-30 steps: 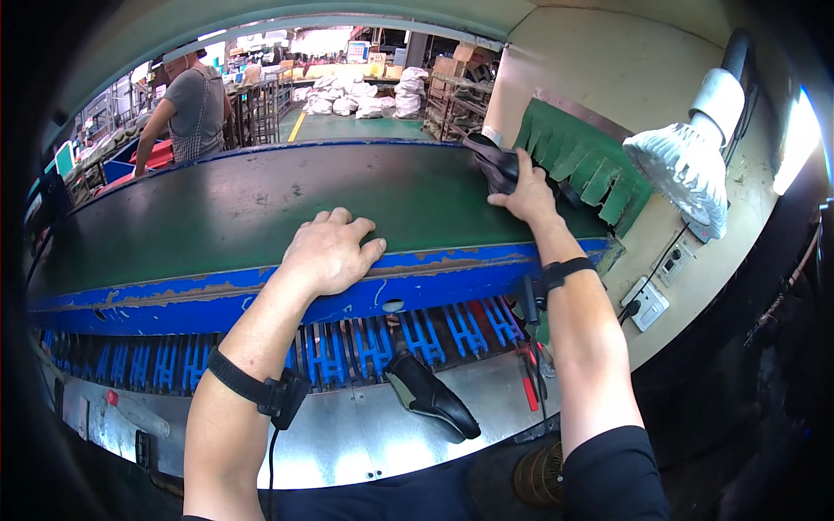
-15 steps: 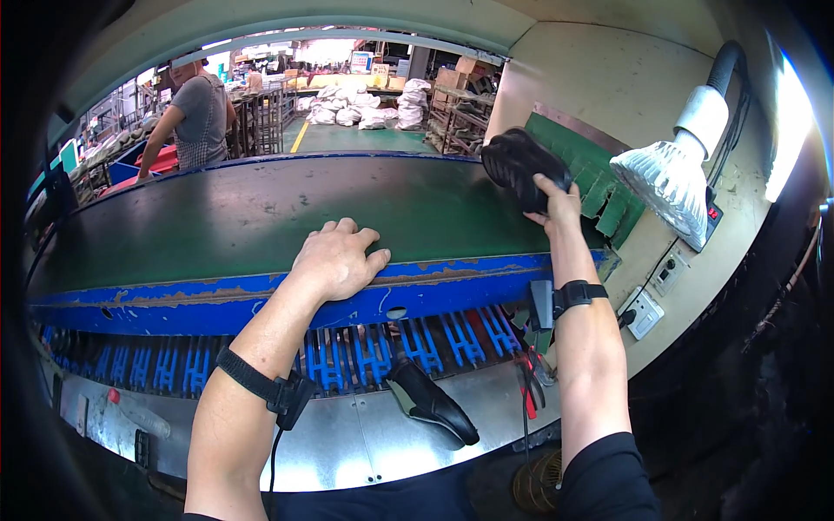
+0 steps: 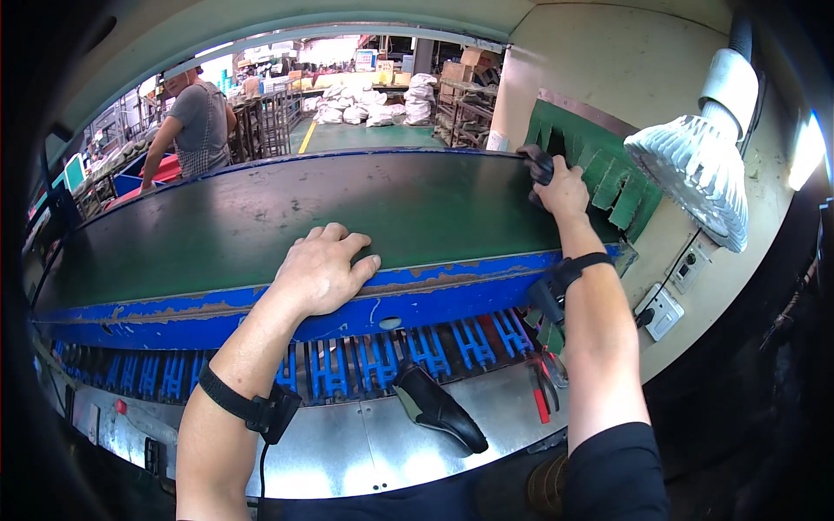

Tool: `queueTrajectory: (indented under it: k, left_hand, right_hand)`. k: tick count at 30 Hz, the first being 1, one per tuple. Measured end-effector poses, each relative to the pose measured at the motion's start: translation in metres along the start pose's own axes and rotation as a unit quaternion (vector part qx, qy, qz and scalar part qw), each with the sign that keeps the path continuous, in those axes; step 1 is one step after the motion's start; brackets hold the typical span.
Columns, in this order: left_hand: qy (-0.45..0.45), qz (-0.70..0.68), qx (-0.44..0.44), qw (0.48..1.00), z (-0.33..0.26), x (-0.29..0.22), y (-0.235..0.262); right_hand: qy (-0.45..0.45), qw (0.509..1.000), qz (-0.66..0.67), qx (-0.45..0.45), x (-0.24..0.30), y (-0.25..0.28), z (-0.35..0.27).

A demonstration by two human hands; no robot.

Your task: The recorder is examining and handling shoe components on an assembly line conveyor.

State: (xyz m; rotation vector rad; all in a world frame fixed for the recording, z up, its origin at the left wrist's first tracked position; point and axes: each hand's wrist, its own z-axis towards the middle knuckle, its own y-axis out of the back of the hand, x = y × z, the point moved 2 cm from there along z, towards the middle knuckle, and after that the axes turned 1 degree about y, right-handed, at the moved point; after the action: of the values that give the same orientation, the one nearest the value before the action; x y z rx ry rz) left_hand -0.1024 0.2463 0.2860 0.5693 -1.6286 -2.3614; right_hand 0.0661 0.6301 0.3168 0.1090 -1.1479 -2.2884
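Observation:
My left hand [image 3: 323,271] lies palm down on the near edge of the green conveyor belt [image 3: 234,221], fingers loosely spread and holding nothing. At the belt's far right end, beside the slit green curtain, my right hand [image 3: 565,191] is closed around a black shoe [image 3: 539,163]. Much of that shoe is hidden behind the hand, and only a dark part of it shows to the left of the fingers. Another black shoe piece [image 3: 441,408], with a grey-green section, rests at a slant on the metal ledge below the belt, nearest my right forearm.
A green strip curtain [image 3: 599,169] hangs at the right end. A large lamp [image 3: 695,169] juts in from the right wall above a socket [image 3: 660,313]. Blue prongs [image 3: 330,369] line the gap under the blue rail. Red-handled pliers [image 3: 543,399] lie near the ledge. A person [image 3: 195,126] stands beyond the belt.
My right hand has moved a little right with the shoe, turning it so less of it shows. My left hand stays on the belt edge. The view has shifted slightly.

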Motion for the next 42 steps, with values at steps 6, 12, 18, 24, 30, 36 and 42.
queueTrajectory:
  k: [6,12,18,24,30,36,42]
  left_hand:
    - [0.004,-0.008,-0.015,1.000,0.000,0.001,-0.001]
    - [0.007,-0.007,-0.007,1.000,-0.002,0.003,0.001]
    - [0.014,-0.004,0.000,1.000,-0.003,0.004,0.000]
    - [0.002,-0.009,-0.001,1.000,0.000,-0.004,0.002]
    - [0.001,-0.006,-0.005,1.000,0.000,-0.001,-0.001]
    - [0.001,-0.006,-0.009,1.000,0.001,-0.001,0.001]
    - [0.008,-0.001,-0.011,1.000,-0.003,0.000,0.002]
  right_hand:
    - [0.030,0.999,-0.014,0.022,0.000,0.015,-0.011]
    - [0.042,0.997,0.036,0.058,-0.001,0.025,-0.025]
    - [-0.027,0.886,0.409,0.218,-0.059,0.025,0.003]
    - [-0.064,0.993,0.045,0.091,-0.124,-0.040,0.024]
    - [-0.051,0.999,0.012,-0.008,-0.120,-0.018,0.018]
    - [-0.179,0.817,0.539,-0.098,-0.142,-0.005,0.012]
    - [-0.102,0.721,0.683,-0.061,-0.103,0.024,0.006]
